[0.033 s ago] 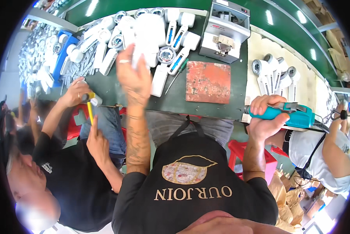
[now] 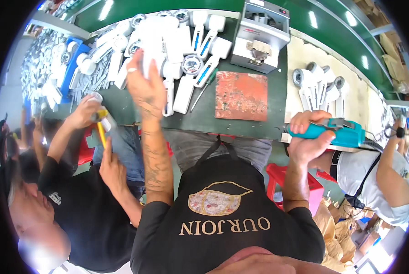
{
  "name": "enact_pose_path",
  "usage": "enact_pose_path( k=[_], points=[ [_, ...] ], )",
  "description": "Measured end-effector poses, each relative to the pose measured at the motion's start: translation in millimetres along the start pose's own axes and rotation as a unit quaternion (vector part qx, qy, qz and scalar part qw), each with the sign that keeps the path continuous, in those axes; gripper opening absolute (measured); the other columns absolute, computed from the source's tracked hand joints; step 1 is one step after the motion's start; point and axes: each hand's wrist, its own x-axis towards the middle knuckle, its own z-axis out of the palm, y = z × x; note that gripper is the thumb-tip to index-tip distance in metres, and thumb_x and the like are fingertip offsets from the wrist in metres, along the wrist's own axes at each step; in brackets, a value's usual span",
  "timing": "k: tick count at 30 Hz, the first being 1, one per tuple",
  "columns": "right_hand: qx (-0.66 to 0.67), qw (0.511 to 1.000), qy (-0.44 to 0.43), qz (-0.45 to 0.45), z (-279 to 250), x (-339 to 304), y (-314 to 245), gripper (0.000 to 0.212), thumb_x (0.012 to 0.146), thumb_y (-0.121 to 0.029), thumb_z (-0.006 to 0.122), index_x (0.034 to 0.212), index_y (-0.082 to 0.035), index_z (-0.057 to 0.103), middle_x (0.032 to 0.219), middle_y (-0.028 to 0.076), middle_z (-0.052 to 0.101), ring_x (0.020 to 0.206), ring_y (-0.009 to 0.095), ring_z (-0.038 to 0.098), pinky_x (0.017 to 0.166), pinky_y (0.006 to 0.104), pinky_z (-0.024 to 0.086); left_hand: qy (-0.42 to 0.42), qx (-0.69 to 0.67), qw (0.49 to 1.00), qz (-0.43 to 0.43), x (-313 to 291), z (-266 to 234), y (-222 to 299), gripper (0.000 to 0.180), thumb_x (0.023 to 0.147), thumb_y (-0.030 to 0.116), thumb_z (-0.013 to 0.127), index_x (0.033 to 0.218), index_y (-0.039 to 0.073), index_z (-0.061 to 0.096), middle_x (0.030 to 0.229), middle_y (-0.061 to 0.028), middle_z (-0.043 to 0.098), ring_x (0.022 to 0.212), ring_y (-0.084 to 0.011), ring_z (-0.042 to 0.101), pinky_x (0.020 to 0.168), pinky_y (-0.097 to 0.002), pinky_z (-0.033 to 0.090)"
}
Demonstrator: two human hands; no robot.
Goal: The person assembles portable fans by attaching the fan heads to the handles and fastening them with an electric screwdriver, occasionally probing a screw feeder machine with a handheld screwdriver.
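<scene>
My left hand reaches over the heap at the table's far left, thumb and fingers around a white long-handled device, washed out by glare. Similar white devices with round heads and blue strips lie beside it, one of them right next to my wrist. Over the table's front right edge, my right hand is wrapped round a teal electric screwdriver lying sideways, its tip end pointing left. A red worn square pad lies flat between the two hands. Left of it rests a thin green-handled screwdriver.
A grey metal machine stands behind the pad. Several white devices sit on the pale sheet at right. A blue bin and grey parts lie far left. Close by on my left, a co-worker holds a yellow-handled hammer.
My left hand has shifted left and slightly down, and the glaring white device has moved left with it. Another white device now shows beside my wrist. My right hand is nearly unchanged.
</scene>
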Motion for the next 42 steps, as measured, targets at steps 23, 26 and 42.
enact_pose_path(
  k=[23,26,42],
  points=[
    [0.013,0.999,-0.009,-0.039,-26.6,-26.1,-13.7,0.071,0.093,-0.062,0.068,0.110,0.004,0.050,0.073,0.008,0.056,0.064,0.021,0.057,0.060,0.0350,0.048,-0.496,0.014,0.865,0.068,-99.3,210.2,197.4,0.063,0.086,0.057,0.065,0.119,0.003,0.062,0.111,-0.0150,0.070,0.097,-0.0338,0.069,0.081,-0.0502,0.051],
    [0.020,0.999,-0.009,-0.048,-27.2,-22.3,-14.0,0.071,0.093,-0.063,0.067,0.111,0.004,0.050,0.073,0.008,0.056,0.064,0.021,0.057,0.060,0.0351,0.048,-0.418,-0.031,0.904,0.085,-97.0,188.1,184.1,0.059,0.083,0.048,0.068,0.119,0.002,0.061,0.113,-0.0159,0.068,0.097,-0.0356,0.069,0.079,-0.0513,0.054],
    [0.061,0.989,-0.090,-0.100,5.3,14.9,-13.6,0.077,0.090,-0.069,0.066,0.112,0.003,0.050,0.074,0.010,0.057,0.062,0.021,0.056,0.059,0.0370,0.048,-0.322,-0.111,0.922,0.184,-47.4,79.7,118.8,0.025,0.082,0.018,0.074,0.101,0.004,0.065,0.097,-0.0117,0.059,0.087,-0.0331,0.068,0.074,-0.0440,0.056]
  ],
)
